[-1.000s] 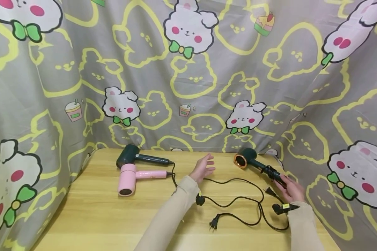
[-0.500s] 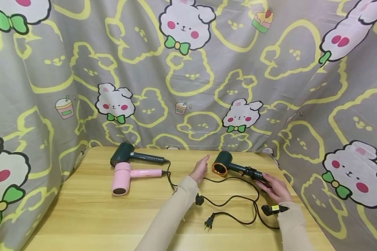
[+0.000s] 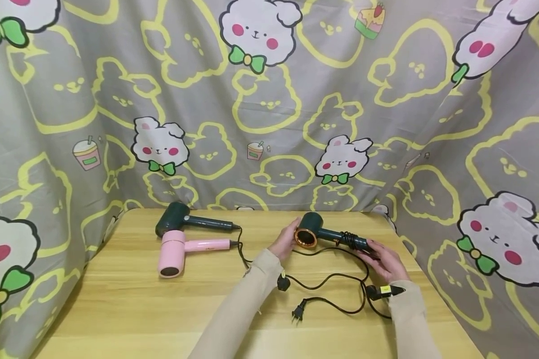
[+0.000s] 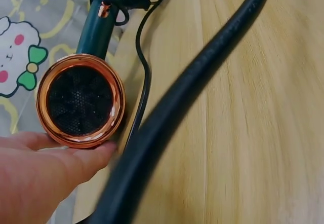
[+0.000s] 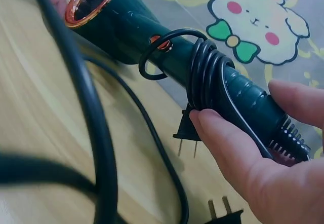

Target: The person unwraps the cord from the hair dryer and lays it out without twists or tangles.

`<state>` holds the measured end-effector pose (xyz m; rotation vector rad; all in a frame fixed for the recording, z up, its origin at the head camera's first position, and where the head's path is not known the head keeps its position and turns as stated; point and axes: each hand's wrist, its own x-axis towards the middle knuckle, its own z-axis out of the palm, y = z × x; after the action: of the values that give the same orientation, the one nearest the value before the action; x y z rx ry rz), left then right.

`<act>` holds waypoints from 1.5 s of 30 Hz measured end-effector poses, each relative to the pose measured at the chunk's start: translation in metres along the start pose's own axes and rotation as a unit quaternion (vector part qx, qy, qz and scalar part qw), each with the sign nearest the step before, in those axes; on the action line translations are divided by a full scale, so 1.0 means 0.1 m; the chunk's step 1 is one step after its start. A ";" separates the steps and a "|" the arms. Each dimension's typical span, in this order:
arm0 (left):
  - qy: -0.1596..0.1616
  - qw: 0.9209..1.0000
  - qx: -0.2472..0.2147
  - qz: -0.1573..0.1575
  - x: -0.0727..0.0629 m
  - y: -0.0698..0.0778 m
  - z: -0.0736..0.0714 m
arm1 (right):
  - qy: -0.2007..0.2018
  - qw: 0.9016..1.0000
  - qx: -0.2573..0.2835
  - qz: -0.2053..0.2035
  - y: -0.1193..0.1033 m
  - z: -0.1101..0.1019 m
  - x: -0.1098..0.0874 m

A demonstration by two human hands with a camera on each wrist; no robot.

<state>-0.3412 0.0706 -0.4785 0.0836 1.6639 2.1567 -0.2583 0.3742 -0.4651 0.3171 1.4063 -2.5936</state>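
Note:
A dark green hair dryer (image 3: 312,227) with a copper-coloured ring lies at the right of the table, its cord wrapped round the handle. My right hand (image 3: 386,262) holds the handle's end between thumb and fingers; the right wrist view shows the coiled cord (image 5: 205,77) beside the fingertips. At the other end, my left hand (image 3: 285,242) touches the dryer's head with fairly straight fingers. In the left wrist view the copper ring (image 4: 81,140) sits right above that hand (image 4: 45,173). A plug (image 5: 187,126) hangs beneath the handle.
At the left, a pink hair dryer (image 3: 171,254) lies in front of another dark green hair dryer (image 3: 197,222). Their black cords (image 3: 337,276) run across the table beneath my arms, with a plug (image 3: 298,310) near the front. A patterned curtain (image 3: 269,164) surrounds the table (image 3: 117,299).
My right hand has brought the wrapped dryer leftward, closer to the left hand. The left hand, apart from it before, now touches its head. The view has shifted slightly.

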 end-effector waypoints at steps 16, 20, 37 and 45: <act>-0.035 0.999 0.030 0.021 -0.41 0.32 -0.39 | -0.013 0.998 -0.059 -0.032 -0.08 0.55 0.02; -0.043 0.998 0.001 0.036 -0.56 0.39 -0.60 | -0.021 0.996 -0.070 -0.042 -0.01 0.77 0.08; 0.066 0.984 0.124 0.112 -1.20 0.51 -1.30 | -0.067 0.996 -0.051 -0.030 0.41 1.41 0.23; 0.076 0.961 0.226 0.141 -1.52 0.60 -1.55 | -0.088 0.996 -0.021 -0.025 0.62 1.69 0.26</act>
<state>-0.2646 -0.1370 -0.4358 0.3088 2.3331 1.9657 -0.2849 0.1969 -0.4321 0.0460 1.4220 -2.5533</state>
